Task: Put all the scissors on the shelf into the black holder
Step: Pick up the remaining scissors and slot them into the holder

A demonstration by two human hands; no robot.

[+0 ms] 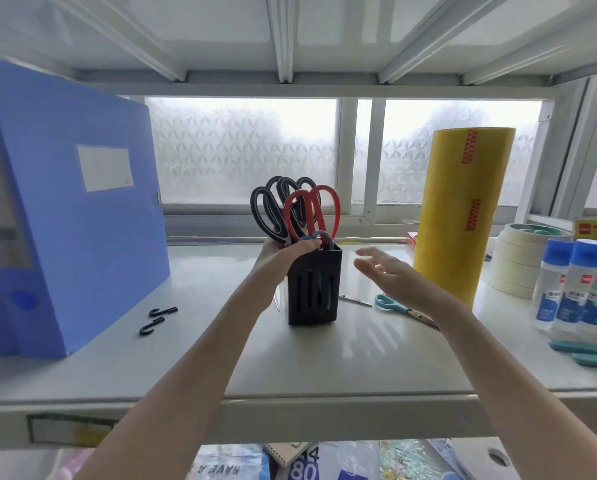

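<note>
The left hand (283,252) was wrapped around the top left edge of the black holder (313,285), thumb curled over a small blue-grey handle loop (319,237) at the rim — and whether it gripped the holder alone or pinched that loop too, I could not tell. Right above its knuckles rose the handles already parked inside: the red scissors (312,211) in front, black scissors (272,211) fanned out behind them. Below the wrist, a thin pale blade tip (277,299) showed beside the holder's left wall.

Over to the right hand (383,271) — wide open, fingers spread, nothing in it, hovering just to the right of the holder! Directly beneath its palm lay teal scissors (406,308) flat on the shelf (290,372), blades pointing right under the forearm. Between them and the holder sat a slim metal blade (355,301), its handle hidden.

Farther out past the right hand stood a tall yellow roll (461,216), upright, then a stack of masking tape rolls (518,261) and a row of glue bottles (574,285) with blue caps. Well left of the left hand, two black hooks (156,320) lay loose on the shelf beside a big blue file box (72,216).
</note>
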